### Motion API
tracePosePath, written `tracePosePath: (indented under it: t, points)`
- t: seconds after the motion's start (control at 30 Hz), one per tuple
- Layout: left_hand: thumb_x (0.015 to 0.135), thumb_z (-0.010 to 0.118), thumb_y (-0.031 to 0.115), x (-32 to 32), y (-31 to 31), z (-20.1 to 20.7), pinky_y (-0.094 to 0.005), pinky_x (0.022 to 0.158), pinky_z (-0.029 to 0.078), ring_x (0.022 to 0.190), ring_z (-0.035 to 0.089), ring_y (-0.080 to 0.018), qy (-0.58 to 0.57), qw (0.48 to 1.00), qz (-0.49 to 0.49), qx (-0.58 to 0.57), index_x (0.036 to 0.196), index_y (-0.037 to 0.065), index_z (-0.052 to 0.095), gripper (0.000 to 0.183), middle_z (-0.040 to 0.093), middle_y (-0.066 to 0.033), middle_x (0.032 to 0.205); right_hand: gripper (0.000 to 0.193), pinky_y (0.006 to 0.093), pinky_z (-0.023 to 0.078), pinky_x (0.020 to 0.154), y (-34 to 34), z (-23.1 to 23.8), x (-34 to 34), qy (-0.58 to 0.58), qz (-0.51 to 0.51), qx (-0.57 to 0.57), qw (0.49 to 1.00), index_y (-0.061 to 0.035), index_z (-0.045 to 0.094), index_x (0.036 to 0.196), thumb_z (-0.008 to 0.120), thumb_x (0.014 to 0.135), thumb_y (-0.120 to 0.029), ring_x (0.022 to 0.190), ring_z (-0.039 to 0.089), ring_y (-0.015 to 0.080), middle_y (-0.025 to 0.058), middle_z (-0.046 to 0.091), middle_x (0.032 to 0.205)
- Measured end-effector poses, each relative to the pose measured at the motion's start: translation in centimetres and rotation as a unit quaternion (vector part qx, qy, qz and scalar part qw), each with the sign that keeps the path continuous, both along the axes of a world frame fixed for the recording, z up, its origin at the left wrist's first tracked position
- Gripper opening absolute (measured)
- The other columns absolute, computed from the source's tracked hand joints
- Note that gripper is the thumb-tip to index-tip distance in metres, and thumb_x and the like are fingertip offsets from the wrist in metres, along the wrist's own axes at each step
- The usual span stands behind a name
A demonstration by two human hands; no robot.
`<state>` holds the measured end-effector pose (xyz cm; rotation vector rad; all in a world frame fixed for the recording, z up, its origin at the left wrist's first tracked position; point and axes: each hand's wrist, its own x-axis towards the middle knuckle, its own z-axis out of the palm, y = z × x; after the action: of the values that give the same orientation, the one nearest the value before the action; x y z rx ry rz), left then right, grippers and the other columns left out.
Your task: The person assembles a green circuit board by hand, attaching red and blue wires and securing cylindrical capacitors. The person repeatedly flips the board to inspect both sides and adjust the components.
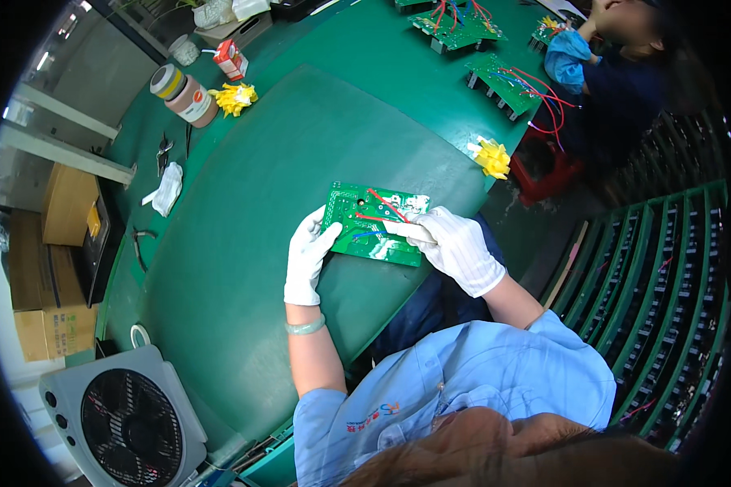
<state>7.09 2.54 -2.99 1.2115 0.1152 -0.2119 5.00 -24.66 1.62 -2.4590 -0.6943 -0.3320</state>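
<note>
A green circuit board point(386, 250) is held tilted above the mat, with a dark spot and white patches on its face. My left hand point(307, 250), in a white glove, grips its left edge, thumb on top. Two red wires point(390, 205) and a blue wire point(369, 234) run over the board to my right hand point(463, 247), also gloved in white. Its fingers are closed round the wires over the board's right side. A pale, flat shape sticks out at those fingertips; whether it is a glove finger or a separate piece, I cannot tell. The wire ends are hidden.
A green mat point(244, 187) covers the table. Yellow bundles point(492, 158), a capped jar point(185, 97), pliers point(140, 247) and a white cloth point(167, 189) lie around it. Wired boards point(503, 81) sit far right near another person point(625, 89). A fan point(130, 422) stands near left, racks point(658, 284) right.
</note>
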Motion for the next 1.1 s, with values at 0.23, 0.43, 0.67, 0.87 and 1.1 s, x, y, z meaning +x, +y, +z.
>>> tracePosePath:
  t: [0.23, 0.43, 0.67, 0.87, 1.1]
  points:
    - [0.098, 0.058, 0.022, 0.7, 2.2, 0.5, -0.0298, 0.1, 0.043, 0.114, 0.058, -0.0185, -0.016, 0.999, 0.035, 0.033, 0.139, -0.005, 0.044, 0.051, 0.059, -0.0141, 0.128, 0.047, 0.0316, 0.052, 0.058, -0.4, -0.1, -0.4, -0.08, 0.009, 0.061, 0.995, -0.0096, 0.062, 0.119, 0.072, 0.074, -0.018, 0.076, 0.067, 0.0231, 0.0095, 0.065, 0.109]
    - [0.093, 0.056, 0.002, 0.1, 0.8, 0.3, -0.0305, 0.105, 0.04, 0.121, 0.055, -0.0202, -0.145, 0.974, 0.036, 0.172, 0.135, 0.001, 0.054, 0.042, 0.057, -0.0132, 0.133, 0.035, 0.0285, 0.049, 0.052, -0.8, -0.4, -1.3, -0.047, 0.067, -0.007, 0.997, -0.0158, 0.068, 0.114, 0.068, 0.08, -0.023, 0.066, 0.067, 0.0195, 0.0067, 0.065, 0.121]
    - [0.09, 0.061, 0.002, -0.6, 0.2, 1.7, -0.032, 0.106, 0.04, 0.124, 0.052, -0.0244, -0.148, 0.982, -0.012, 0.114, 0.125, 0.001, 0.063, 0.035, 0.048, -0.0182, 0.141, 0.028, 0.0295, 0.052, 0.055, -1.2, -0.7, 0.5, -0.094, 0.064, 0.024, 0.993, -0.016, 0.069, 0.109, 0.066, 0.082, -0.022, 0.069, 0.068, 0.0208, 0.0072, 0.065, 0.122]
    - [0.089, 0.063, 0.002, -0.6, 0.2, 1.8, -0.0323, 0.104, 0.042, 0.123, 0.053, -0.0256, -0.148, 0.986, -0.022, 0.079, 0.125, -0.001, 0.062, 0.036, 0.046, -0.02, 0.143, 0.028, 0.0305, 0.054, 0.059, -1.6, -0.5, 0.8, -0.077, 0.086, 0.022, 0.993, -0.013, 0.069, 0.107, 0.068, 0.081, -0.025, 0.075, 0.069, 0.0235, 0.0082, 0.066, 0.12]
    - [0.089, 0.061, 0.001, -0.7, 0.0, 1.9, -0.0325, 0.106, 0.041, 0.126, 0.05, -0.0264, -0.142, 0.987, -0.021, 0.065, 0.125, -0.001, 0.062, 0.036, 0.044, -0.0208, 0.144, 0.032, 0.0311, 0.056, 0.065, -1.4, -1.0, 0.8, -0.071, 0.097, 0.057, 0.991, -0.0112, 0.069, 0.11, 0.069, 0.082, -0.027, 0.083, 0.07, 0.0254, 0.0092, 0.066, 0.119]
